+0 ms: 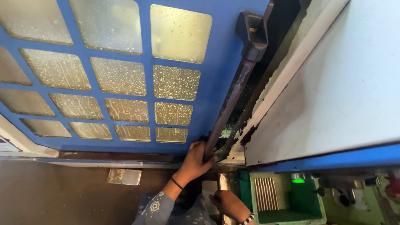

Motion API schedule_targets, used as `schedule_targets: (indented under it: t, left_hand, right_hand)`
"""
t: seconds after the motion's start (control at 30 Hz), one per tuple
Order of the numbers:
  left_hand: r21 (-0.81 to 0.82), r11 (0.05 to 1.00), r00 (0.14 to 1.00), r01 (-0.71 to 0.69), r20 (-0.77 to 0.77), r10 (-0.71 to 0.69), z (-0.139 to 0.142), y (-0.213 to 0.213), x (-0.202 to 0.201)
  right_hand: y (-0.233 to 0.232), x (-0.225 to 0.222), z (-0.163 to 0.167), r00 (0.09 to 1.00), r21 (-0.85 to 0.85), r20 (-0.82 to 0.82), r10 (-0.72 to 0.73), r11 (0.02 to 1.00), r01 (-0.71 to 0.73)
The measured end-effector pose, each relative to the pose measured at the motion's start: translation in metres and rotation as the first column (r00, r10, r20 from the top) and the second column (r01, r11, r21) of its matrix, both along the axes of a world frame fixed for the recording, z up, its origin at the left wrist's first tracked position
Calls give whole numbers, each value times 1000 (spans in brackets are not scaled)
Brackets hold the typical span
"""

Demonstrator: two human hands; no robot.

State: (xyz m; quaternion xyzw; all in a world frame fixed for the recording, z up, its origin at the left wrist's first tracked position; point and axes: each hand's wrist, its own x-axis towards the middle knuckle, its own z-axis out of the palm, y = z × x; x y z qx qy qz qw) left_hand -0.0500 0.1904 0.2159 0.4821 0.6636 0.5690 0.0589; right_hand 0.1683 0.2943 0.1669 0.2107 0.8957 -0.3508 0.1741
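Observation:
My left hand (195, 163), with a black band on its wrist, is closed around the lower end of a long dark bar handle (233, 96). The handle is fixed to a blue sliding machine door (225, 54) that has a grid of spattered, yellowed window panes (118, 76). A dark gap shows between the door's edge and the pale grey machine casing (333, 91). My right hand (228, 204), wearing a beaded bracelet, sits low beside a narrow metal strip (223, 183). Its fingers are curled, and whether they hold anything is hidden.
A green control panel (287, 204) with a slotted vent (266, 193) and a lit green lamp (298, 179) lies under the casing's blue edge (333, 158). Knobs and switches (343, 196) stand at its right. A small metal plate (123, 176) lies on the dark floor.

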Motion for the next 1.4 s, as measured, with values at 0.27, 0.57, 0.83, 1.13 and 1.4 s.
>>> schedule_targets:
  t: [0.27,0.57,0.83,1.13,1.4]
  left_hand:
    - [-34,998,996,51,-67,-53,-6,2,-8]
    - [-3,999,995,48,-83,-49,-37,-7,-15]
    - [-40,998,999,54,2,-54,-26,-56,-37]
    - [-38,999,1000,-7,2,7,-9,-88,-61]
    - [-39,997,997,-70,33,72,-5,-116,-76]
  right_hand:
    - [-34,1,20,992,-15,-126,19,1000,-21]
    - [-44,32,34,964,-203,-63,-258,949,240]
    - [-61,30,52,933,38,-43,-356,933,358]
    - [-90,-24,96,846,24,-176,-503,857,515]
    - [-110,-39,75,780,19,-327,-533,822,570]
